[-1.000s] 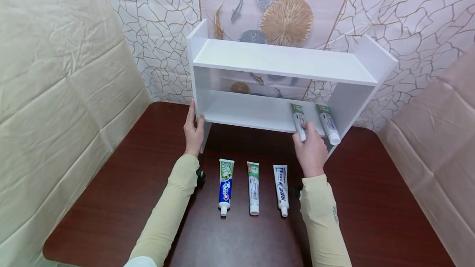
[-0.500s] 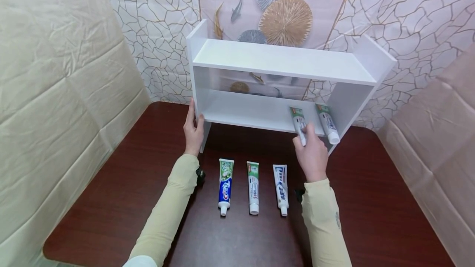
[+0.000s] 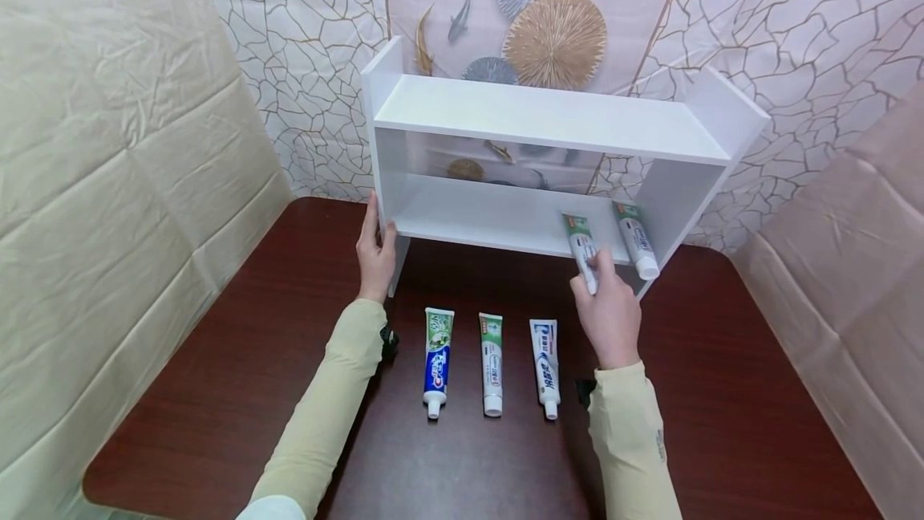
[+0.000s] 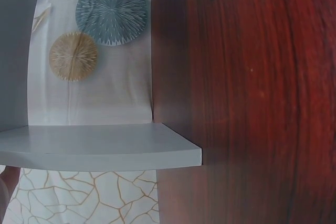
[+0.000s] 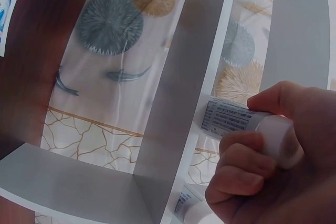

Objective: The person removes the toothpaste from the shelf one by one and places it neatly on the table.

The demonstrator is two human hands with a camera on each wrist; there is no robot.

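My right hand pinches the cap end of a green-and-white toothpaste tube at the front edge of the white shelf's lower board. In the right wrist view, thumb and curled fingers close around the tube's white cap. A similar toothpaste tube lies to its right on the same board, its cap jutting over the edge. My left hand rests against the shelf's left side panel, fingers straight along the outside and thumb by the front edge. Only a sliver of that hand shows in the left wrist view.
On the dark red table, in front of the shelf, lie a blue-and-green toothpaste tube, a green-and-white one and a white-and-blue one, side by side. Patterned cloth hangs behind the shelf.
My right hand has drawn slightly back toward me, and the pinched toothpaste tube has slid the same way, further over the board's front edge. The left hand stays in place.
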